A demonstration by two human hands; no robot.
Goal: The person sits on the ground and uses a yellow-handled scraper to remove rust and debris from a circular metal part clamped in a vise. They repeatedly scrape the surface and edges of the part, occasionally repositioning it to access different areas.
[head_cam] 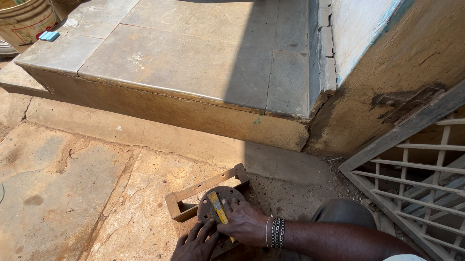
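Your left hand [192, 251] is lying nearest the camera, fingers spread open and flat on the lower end of the work, gripping nothing; it seems to be pinning the piece to the ground so it cannot slide. Your right hand [243, 220], with bangles [276, 232] on the wrist, is pressing down just beyond it, fingers curled loosely over a yellow tape measure blade [218, 206] and holding it flat rather than clenching it. The blade is running across a rusty round metal disc [218, 201], apparently held tight to the surface so a reading stays true.

The disc is resting on a rectangular metal frame [204, 194], which is lying on the stone floor [75, 199], touching it, directly in front of your knee.

Further out, a raised stone step [185, 58] is crossing the view, half in shade. To your right a welded metal grille [435, 182] is leaning against a stained wall [421, 43]. At the far left corner of the step a plastic bucket [16, 20] is standing, with a small blue block [49, 36] just beside it.
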